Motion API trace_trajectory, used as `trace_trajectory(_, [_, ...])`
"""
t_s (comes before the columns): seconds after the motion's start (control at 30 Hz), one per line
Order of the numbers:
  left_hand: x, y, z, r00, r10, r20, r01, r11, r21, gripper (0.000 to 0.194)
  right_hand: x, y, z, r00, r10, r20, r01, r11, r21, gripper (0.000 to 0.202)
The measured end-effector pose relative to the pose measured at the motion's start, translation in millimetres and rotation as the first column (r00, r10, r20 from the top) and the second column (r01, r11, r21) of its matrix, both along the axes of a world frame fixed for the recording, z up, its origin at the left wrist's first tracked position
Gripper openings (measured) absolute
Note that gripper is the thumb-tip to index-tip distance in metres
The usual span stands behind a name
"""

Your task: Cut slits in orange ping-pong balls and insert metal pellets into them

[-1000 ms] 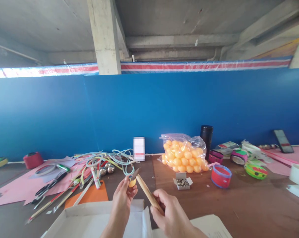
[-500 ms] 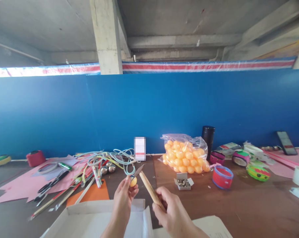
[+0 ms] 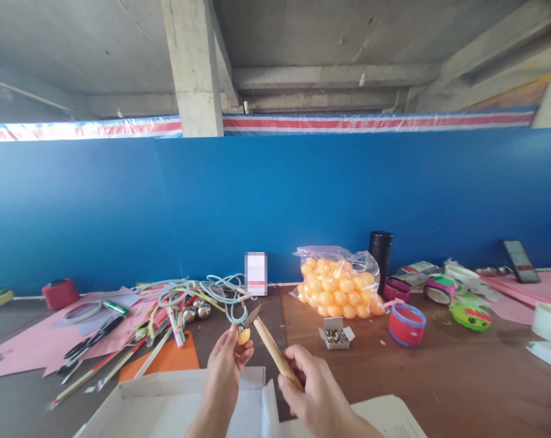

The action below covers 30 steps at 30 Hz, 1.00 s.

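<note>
My left hand (image 3: 224, 363) pinches a small orange ball (image 3: 244, 336) between thumb and fingers, with a shiny dark patch on its upper left. In my right hand (image 3: 309, 380) is a hammer (image 3: 274, 350), gripped by its light wooden handle and tilted up to the left. The hammer's dark, pointed metal head lies right at the top of the ball; whether they touch I cannot tell. Both hands are held above the near side of the table, the left one over a white open box (image 3: 166, 404).
A clear bag of orange balls (image 3: 337, 286) stands behind a small box of metal pieces (image 3: 337, 336). Further right are a red tape roll (image 3: 407, 324) and a black cylinder (image 3: 380, 261). Left lie scissors (image 3: 90, 342), cords (image 3: 179, 292), silver balls (image 3: 204, 309) and pink paper (image 3: 24, 347).
The hammer's head has come down and slightly left, closer over the ball, covering more of its top. My left hand keeps its pinch. The whole view has shifted slightly.
</note>
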State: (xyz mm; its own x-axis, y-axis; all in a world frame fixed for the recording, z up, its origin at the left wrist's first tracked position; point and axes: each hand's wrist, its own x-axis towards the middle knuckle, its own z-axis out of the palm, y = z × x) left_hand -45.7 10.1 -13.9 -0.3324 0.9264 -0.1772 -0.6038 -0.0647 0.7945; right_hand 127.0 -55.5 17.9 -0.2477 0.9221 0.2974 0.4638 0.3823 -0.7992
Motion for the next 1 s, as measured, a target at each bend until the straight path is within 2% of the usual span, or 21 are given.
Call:
trace_trajectory(0.77, [0.8, -1.8, 1.1, 1.0, -0.011, -0.006, 0.011, 1.0, -0.019, 0.019, 0.5, 0.8, -1.9, 1.0, 0.011, 0.006, -0.011, 1.0, -0.02, 0.004])
trace_trajectory(1.0, [-0.3, -0.4, -3.0, 1.0, -0.021, -0.018, 0.021, 1.0, -0.011, 0.021, 0.4, 0.1, -0.6, 1.0, 0.002, -0.015, -0.003, 1.0, -0.03, 0.005])
